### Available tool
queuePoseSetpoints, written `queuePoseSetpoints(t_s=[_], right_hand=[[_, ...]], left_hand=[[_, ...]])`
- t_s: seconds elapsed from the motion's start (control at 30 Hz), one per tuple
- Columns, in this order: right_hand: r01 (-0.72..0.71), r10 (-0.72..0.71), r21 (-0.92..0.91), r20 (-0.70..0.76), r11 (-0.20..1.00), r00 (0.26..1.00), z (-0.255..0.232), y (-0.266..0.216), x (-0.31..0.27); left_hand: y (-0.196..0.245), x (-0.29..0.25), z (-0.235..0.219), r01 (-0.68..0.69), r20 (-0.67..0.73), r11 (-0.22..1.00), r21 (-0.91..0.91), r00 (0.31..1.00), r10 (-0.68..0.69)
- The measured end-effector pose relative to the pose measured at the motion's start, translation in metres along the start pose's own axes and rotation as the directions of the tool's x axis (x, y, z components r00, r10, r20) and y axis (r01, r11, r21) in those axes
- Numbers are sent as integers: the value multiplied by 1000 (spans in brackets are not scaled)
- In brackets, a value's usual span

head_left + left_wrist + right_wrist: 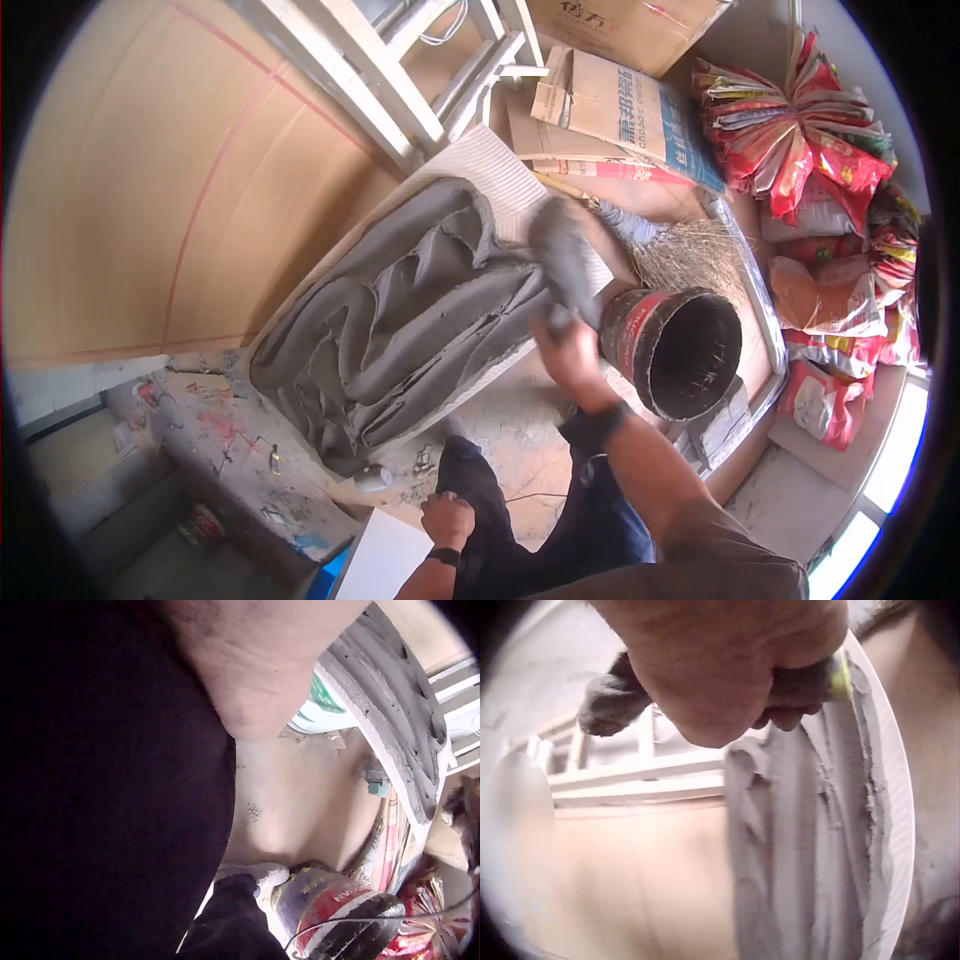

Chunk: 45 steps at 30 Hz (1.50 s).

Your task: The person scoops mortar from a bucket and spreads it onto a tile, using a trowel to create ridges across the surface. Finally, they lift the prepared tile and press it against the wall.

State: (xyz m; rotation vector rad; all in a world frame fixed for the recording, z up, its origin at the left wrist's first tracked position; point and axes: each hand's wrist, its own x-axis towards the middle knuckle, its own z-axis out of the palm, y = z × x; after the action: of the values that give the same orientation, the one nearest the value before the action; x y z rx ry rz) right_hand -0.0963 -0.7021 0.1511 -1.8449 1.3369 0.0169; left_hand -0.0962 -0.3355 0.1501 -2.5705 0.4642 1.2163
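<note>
My right hand (572, 360) grips a trowel (562, 255), blurred in the head view, at the right edge of the mortar. In the right wrist view its dark handle (802, 686) with a yellow-green end passes through the curled fingers. Thick grey mortar (400, 300) lies in wavy ridges over a large pale tile (512, 190) whose ribbed surface shows at the far corner. My left hand (447, 520) rests on the dark trouser leg, fingers loosely curled and holding nothing. A mortar-stained bucket (628, 330) stands right beside the right forearm, its mouth facing up.
A straw broom (690, 255) lies behind the bucket. Flattened cardboard (620, 110) and a white wooden frame (400, 90) stand farther back. Red and white bags (825, 290) line the right wall. A big tan board (130, 180) fills the left; a white box (385, 560) is near the knee.
</note>
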Motion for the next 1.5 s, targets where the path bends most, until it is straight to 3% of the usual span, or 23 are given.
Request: queuePoseSetpoints(t_s=[0.07,0.17,0.27,0.3,0.37,0.47,0.57,0.67,0.8,0.87,0.93,1.03,1.17,1.2,1.27,1.3,1.37,1.47,1.5], right_hand=[[71,-75,-200,-15,977,997,36,-1,38],[133,-142,-159,-42,978,989,30,-18,18],[215,-212,144,-40,966,976,-2,-22,-16],[163,-162,187,-23,969,987,-21,-28,-29],[204,-203,131,-25,970,979,-48,10,-54],[-83,93,207,-38,975,995,-124,39,-105],[-290,281,-102,-98,952,955,-187,124,-136],[-417,397,-513,-154,750,905,-217,219,-125],[-217,277,-822,-75,526,958,-211,326,-62],[-195,248,-863,-84,465,965,-199,348,-14],[-145,386,-887,41,439,921,-183,371,33],[-191,471,-824,103,534,876,-132,427,78],[-440,536,-533,29,723,844,-83,469,80],[-445,539,-491,60,749,840,-70,480,77],[-449,525,-397,105,801,845,-52,492,79],[-607,632,-188,118,772,766,-51,478,82],[-805,771,223,236,550,592,-54,438,87],[-745,688,630,442,219,575,-50,423,78],[-739,687,636,436,221,581,-49,420,78]], left_hand=[[-7,-6,7,10,3,1000,-28,1000,-10],[-12,-4,5,35,-19,996,-87,999,-37],[-14,2,13,2,-41,996,-94,999,-6],[-15,5,17,-18,-52,997,-81,999,13],[-17,2,25,-28,-49,998,-54,998,26],[-7,2,19,-30,-48,999,-41,998,29],[8,4,14,-23,-4,999,24,1000,23],[27,2,11,-9,8,993,116,1000,8],[39,6,22,-13,5,987,162,1000,13],[47,4,22,-1,10,988,155,1000,-1],[44,6,30,-50,-8,986,159,999,52],[40,14,42,-111,-28,978,175,993,118],[71,-3,34,-8,-48,992,130,999,15],[80,-4,35,16,-55,993,120,998,-10],[65,-5,47,-113,-23,974,198,993,120],[60,-5,49,-176,-10,956,237,983,183],[71,-8,54,-122,-53,962,243,989,139],[78,-16,52,-50,-32,980,195,998,58],[81,-14,52,-33,-17,986,161,999,36]])
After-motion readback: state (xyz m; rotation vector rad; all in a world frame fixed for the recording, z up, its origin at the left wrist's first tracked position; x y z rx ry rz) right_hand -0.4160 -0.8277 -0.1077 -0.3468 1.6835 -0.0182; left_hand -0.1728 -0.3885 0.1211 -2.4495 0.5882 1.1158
